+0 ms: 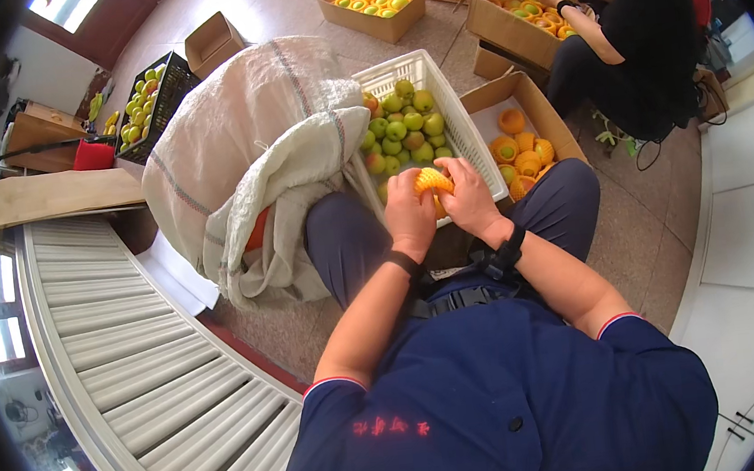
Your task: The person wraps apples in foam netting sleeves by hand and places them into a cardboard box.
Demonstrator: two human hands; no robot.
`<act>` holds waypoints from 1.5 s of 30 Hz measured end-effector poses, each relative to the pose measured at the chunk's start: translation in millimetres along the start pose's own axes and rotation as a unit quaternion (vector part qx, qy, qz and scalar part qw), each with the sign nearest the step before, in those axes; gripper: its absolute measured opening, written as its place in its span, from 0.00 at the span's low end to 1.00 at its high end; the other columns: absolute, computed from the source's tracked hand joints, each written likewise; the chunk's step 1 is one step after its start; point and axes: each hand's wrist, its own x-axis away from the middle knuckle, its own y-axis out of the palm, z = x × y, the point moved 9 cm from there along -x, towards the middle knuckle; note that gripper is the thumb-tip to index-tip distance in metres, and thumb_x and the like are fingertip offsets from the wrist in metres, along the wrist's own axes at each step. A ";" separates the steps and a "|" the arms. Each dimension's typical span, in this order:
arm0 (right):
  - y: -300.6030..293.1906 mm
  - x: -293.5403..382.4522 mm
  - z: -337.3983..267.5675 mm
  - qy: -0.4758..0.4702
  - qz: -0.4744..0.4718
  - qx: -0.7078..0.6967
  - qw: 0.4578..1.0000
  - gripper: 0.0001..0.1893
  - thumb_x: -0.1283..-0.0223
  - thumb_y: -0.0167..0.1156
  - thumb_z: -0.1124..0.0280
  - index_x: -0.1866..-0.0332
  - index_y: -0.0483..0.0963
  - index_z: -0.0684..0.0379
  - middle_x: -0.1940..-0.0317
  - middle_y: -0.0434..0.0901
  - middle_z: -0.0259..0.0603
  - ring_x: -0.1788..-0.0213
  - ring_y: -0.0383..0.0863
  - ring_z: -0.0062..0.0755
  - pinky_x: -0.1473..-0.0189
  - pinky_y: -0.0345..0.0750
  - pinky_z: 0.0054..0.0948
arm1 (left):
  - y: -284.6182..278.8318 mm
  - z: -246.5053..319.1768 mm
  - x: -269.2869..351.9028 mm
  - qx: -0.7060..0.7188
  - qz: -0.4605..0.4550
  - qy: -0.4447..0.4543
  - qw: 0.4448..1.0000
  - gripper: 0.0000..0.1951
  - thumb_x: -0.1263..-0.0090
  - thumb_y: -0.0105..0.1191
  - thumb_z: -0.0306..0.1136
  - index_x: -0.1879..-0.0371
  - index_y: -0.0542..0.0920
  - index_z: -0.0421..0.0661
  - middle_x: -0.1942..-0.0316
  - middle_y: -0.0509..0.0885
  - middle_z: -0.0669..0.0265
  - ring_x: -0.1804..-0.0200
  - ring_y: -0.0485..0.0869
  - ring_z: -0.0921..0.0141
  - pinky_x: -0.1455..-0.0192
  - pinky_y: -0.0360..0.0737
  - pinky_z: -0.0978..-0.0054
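Both hands meet over the near end of a white plastic crate (432,70), which holds green and reddish apples (407,123). Between them is a yellow foam fruit net (432,180). My left hand (410,210) grips its left side, and the fingers of my right hand (468,194) grip its right side. Whether a fruit sits inside the net cannot be made out. Just right of the crate, a cardboard box (550,113) holds several fruits in yellow-orange foam nets (528,163). My right knee overlaps that box's near edge.
A large woven sack (231,134) bulges at my left, beside a slatted white radiator (151,366). Farther off are a box of netted fruit (374,24), a small cardboard box (214,45) and a black apple crate (166,99). A co-worker (644,39) sits at right, handling netted fruit.
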 end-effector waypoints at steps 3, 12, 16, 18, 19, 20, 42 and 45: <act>1.4 5.2 11.4 -0.026 -0.013 0.032 0.999 0.20 0.45 0.59 0.77 0.45 0.75 0.59 0.53 0.77 0.50 0.49 0.79 0.56 0.47 0.78 0.45 | 5.2 12.3 2.3 0.003 -0.012 0.003 1.000 0.18 0.38 0.59 0.26 0.47 0.80 0.47 0.53 0.79 0.56 0.50 0.81 0.51 0.49 0.80 0.57; 1.6 3.6 14.7 -0.006 -0.026 0.064 0.998 0.20 0.44 0.59 0.76 0.44 0.75 0.58 0.51 0.77 0.51 0.47 0.79 0.56 0.46 0.78 0.45 | 13.8 -8.8 2.4 -0.022 -0.027 -0.019 0.999 0.17 0.37 0.59 0.29 0.47 0.80 0.52 0.52 0.80 0.59 0.52 0.83 0.53 0.53 0.82 0.58; 3.8 -2.1 21.1 -0.034 -0.056 0.056 0.996 0.21 0.42 0.61 0.72 0.42 0.73 0.61 0.50 0.77 0.52 0.50 0.80 0.55 0.46 0.79 0.43 | 22.0 -8.7 -5.6 0.004 -0.046 0.004 0.999 0.14 0.35 0.58 0.30 0.50 0.82 0.48 0.54 0.82 0.57 0.52 0.84 0.54 0.52 0.82 0.59; -2.3 -10.2 13.2 -0.051 -0.048 0.040 0.997 0.21 0.40 0.62 0.69 0.41 0.73 0.61 0.50 0.77 0.52 0.51 0.81 0.54 0.47 0.79 0.41 | 21.6 -34.5 -17.9 0.038 -0.021 -0.027 0.999 0.12 0.33 0.57 0.29 0.51 0.83 0.44 0.57 0.84 0.57 0.55 0.84 0.58 0.52 0.81 0.62; 3.5 -16.1 13.2 0.002 -0.082 -0.034 0.996 0.22 0.38 0.63 0.65 0.40 0.73 0.62 0.49 0.77 0.52 0.52 0.82 0.52 0.47 0.79 0.40 | 16.0 -62.2 -23.9 0.068 0.012 -0.058 0.996 0.10 0.31 0.57 0.28 0.52 0.83 0.41 0.59 0.86 0.58 0.57 0.85 0.63 0.53 0.81 0.66; 19.7 -22.8 4.8 0.045 -0.123 -0.113 0.985 0.24 0.36 0.64 0.60 0.39 0.72 0.62 0.47 0.77 0.52 0.52 0.82 0.50 0.47 0.79 0.39 | 11.4 -115.1 -26.1 0.205 0.029 -0.151 0.967 0.09 0.28 0.55 0.28 0.54 0.83 0.38 0.63 0.87 0.62 0.62 0.83 0.74 0.57 0.80 0.72; 78.3 -55.5 215.5 0.305 -0.195 -0.022 0.932 0.29 0.42 0.64 0.58 0.41 0.73 0.68 0.43 0.80 0.60 0.39 0.78 0.55 0.37 0.75 0.41 | 52.8 -182.9 -33.6 -0.125 -0.045 -0.293 0.947 0.17 0.32 0.48 0.36 0.52 0.84 0.42 0.44 0.78 0.44 0.39 0.75 0.48 0.34 0.71 0.54; 85.2 -73.3 215.1 0.307 -0.230 0.029 0.923 0.31 0.42 0.63 0.59 0.38 0.71 0.70 0.39 0.77 0.62 0.35 0.76 0.57 0.33 0.73 0.42 | 46.3 -178.6 -33.6 -0.130 -0.019 -0.326 0.936 0.16 0.32 0.48 0.36 0.53 0.84 0.42 0.45 0.78 0.44 0.41 0.77 0.48 0.36 0.73 0.54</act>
